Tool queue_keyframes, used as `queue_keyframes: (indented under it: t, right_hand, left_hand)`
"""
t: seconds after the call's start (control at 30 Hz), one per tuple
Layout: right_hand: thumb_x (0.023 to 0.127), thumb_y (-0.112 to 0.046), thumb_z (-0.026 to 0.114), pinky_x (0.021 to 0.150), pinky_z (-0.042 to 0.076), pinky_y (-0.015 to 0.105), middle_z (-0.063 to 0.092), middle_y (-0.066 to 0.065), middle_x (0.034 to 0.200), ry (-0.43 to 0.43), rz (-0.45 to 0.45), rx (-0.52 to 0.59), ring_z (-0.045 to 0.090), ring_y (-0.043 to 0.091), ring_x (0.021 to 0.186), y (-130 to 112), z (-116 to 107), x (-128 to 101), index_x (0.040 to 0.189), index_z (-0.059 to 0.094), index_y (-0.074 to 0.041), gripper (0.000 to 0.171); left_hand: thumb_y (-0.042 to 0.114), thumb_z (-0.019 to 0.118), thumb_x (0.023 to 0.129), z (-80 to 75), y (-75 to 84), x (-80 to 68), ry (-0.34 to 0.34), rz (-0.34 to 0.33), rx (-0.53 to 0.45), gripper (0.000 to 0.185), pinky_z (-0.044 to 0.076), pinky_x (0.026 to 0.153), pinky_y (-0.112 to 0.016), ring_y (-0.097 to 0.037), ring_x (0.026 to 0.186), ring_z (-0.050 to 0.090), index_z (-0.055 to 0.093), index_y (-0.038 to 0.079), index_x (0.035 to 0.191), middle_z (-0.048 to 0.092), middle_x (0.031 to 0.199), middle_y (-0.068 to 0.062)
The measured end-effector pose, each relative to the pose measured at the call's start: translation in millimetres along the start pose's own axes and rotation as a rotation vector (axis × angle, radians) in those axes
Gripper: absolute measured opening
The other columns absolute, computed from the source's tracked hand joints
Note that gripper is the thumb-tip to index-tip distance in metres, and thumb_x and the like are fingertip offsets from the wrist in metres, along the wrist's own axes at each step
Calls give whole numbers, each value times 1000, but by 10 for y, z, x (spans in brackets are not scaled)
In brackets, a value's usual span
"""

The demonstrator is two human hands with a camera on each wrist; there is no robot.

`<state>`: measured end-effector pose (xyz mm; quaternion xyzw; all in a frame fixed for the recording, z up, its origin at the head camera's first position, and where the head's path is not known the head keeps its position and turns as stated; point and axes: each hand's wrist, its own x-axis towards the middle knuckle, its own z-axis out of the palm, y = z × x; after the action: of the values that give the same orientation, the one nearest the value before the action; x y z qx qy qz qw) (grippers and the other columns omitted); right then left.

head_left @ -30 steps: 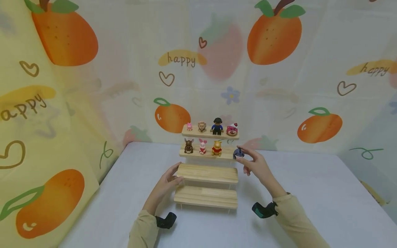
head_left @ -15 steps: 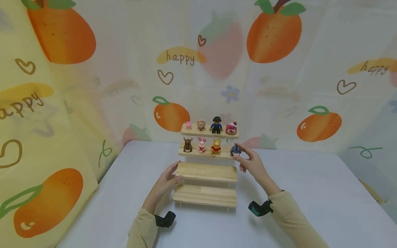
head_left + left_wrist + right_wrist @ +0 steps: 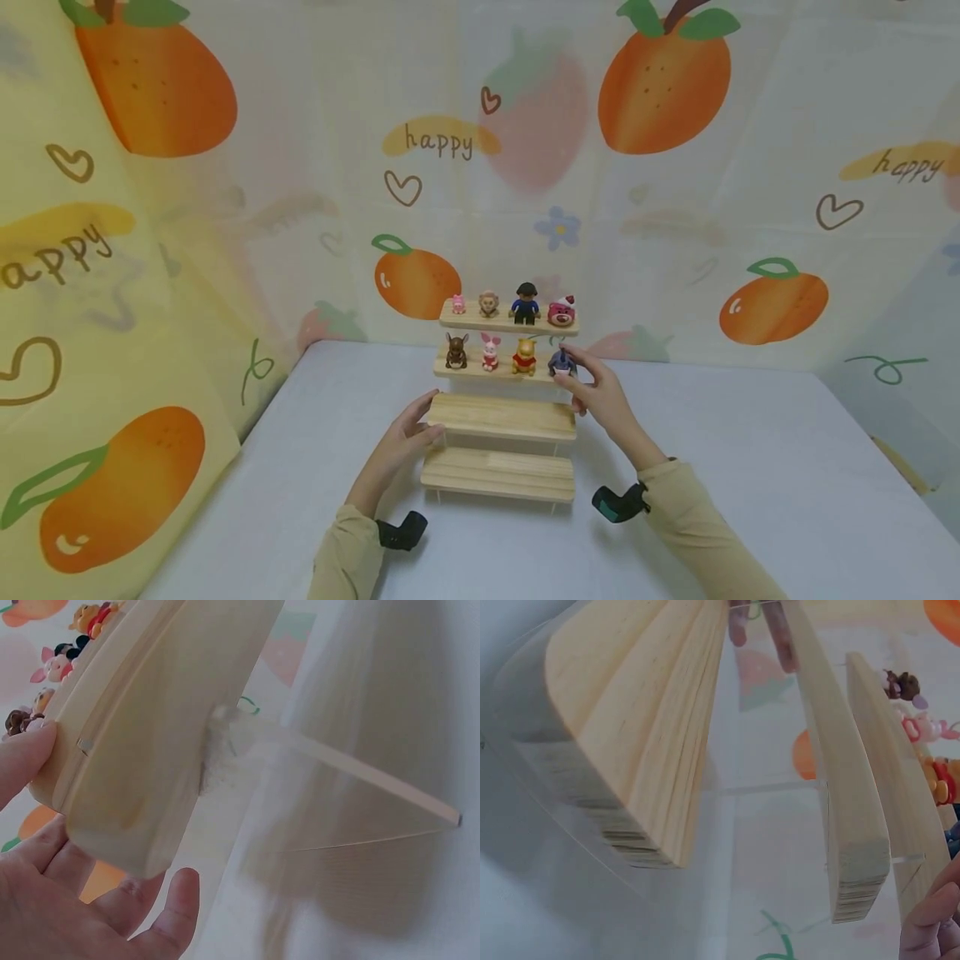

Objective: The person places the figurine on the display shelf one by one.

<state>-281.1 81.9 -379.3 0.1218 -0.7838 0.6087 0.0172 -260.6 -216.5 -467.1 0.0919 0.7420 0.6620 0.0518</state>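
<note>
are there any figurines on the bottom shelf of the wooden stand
No, the bottom shelf is bare; the figurines stand only on the top two shelves, like the yellow bear on the second.

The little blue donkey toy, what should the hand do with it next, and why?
Probably let go and draw back. The right hand pinches the blue donkey toy, which seems to sit on the second shelf, filling the end spot beside the yellow bear. The left hand touches the third shelf's end, so the stand looks steadied.
</note>
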Motion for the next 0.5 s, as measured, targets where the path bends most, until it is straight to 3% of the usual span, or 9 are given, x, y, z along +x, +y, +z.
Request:
queue_keyframes:
  t: [0.27,0.4,0.5]
  right_hand:
    - [87,-7,58,44,39,24,41,22,129,4,-20,77,44,14,44,158,-17,51,134,39,-3,51]
    - [88,-8,57,42,37,21,48,18,121,130,-80,138,43,9,42,366,-79,28,130,44,-2,45]
    - [90,-7,55,41,37,20,54,18,109,234,-153,113,46,12,42,464,-150,8,123,49,2,35]
  left_hand:
    - [20,63,84,12,-25,22,13,-16,1,65,42,81,-39,-27,100,51,31,12,139,24,142,-18]
    - [21,64,84,13,-20,46,-17,-27,-9,65,42,81,-37,-25,98,52,31,13,140,25,142,-14]
    - [20,61,86,-28,4,54,-44,-15,4,63,42,82,-38,-29,102,51,30,10,140,25,143,-14]
